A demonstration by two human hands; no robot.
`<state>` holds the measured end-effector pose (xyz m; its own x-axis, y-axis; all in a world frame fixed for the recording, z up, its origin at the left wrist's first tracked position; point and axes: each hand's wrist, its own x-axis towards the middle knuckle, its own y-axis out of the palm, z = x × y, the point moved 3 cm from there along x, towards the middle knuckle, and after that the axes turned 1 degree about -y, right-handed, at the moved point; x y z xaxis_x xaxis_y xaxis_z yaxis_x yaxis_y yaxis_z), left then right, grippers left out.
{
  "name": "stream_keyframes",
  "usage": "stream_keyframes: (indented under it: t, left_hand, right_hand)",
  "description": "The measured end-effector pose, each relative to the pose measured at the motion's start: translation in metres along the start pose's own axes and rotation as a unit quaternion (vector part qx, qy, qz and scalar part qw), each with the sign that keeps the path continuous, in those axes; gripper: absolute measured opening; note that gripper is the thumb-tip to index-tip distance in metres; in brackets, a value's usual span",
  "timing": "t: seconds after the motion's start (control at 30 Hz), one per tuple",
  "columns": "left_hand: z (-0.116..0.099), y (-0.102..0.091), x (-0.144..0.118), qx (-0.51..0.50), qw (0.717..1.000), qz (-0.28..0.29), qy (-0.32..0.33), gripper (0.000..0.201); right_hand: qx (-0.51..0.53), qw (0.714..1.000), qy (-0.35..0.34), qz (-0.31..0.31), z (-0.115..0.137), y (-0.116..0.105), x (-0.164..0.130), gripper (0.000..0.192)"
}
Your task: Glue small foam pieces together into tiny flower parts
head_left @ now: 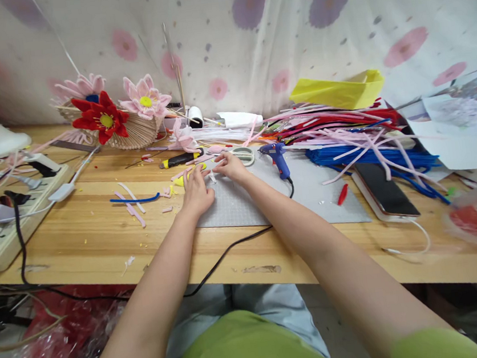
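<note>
Together, both hands (213, 182) cover something small on the grey mat (241, 204), unidentifiable.

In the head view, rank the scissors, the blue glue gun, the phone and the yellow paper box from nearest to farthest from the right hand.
From the right hand:
1. Scissors, just beside its fingers.
2. Blue glue gun, to the right.
3. Yellow paper box, back right.
4. Phone, far right; close to the box's distance.
</note>
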<state>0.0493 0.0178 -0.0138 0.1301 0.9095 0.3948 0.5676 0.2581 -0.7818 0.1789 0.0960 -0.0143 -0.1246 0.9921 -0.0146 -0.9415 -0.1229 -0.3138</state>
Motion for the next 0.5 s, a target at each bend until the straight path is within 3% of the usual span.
stream_keyframes:
  t: [0.2, 0.4, 0.5]
  left_hand:
    - [-0.004, 0.008, 0.003, 0.006, 0.999, 0.045, 0.003, 0.075]
    - [-0.008, 0.007, 0.005, 0.005, 0.998, 0.055, -0.007, 0.079]
    - [-0.010, 0.007, 0.004, 0.017, 0.998, 0.056, 0.008, 0.079]
  right_hand:
    - [0.024, 0.999, 0.002, -0.021, -0.009, -0.005, -0.001, 0.025]
    - [-0.063, 0.995, -0.027, -0.068, -0.011, -0.009, -0.006, 0.021]
    - [-0.082, 0.995, -0.024, -0.059, -0.009, -0.008, -0.008, 0.019]
